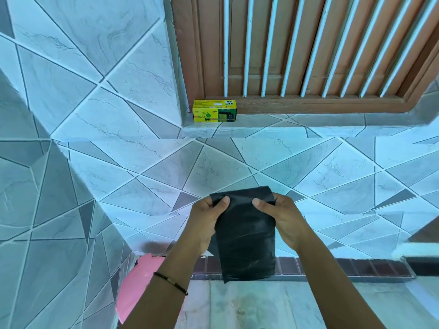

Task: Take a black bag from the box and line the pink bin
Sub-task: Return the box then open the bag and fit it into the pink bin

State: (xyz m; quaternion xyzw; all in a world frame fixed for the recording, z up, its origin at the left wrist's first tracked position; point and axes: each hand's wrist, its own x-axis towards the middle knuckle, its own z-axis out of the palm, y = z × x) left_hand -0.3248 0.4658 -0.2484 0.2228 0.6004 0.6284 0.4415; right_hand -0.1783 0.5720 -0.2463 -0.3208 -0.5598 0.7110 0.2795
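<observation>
Left hand (pixel 206 218) and right hand (pixel 282 218) pinch the folded bag (pixel 247 236); layers may cling (thin film), missing the bin (pixel 140 281) near left.

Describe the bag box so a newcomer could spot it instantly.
Start at the brown wooden door with white vertical bars at the top of the view. On the tiled ledge at its foot, by the left corner, sits the small box. It is the only bright yellow-green thing there, printed "eco bin".

Open air above pink bin (pixel 140 281), left forearm (pixel 166 281) overlapping its rim
</observation>
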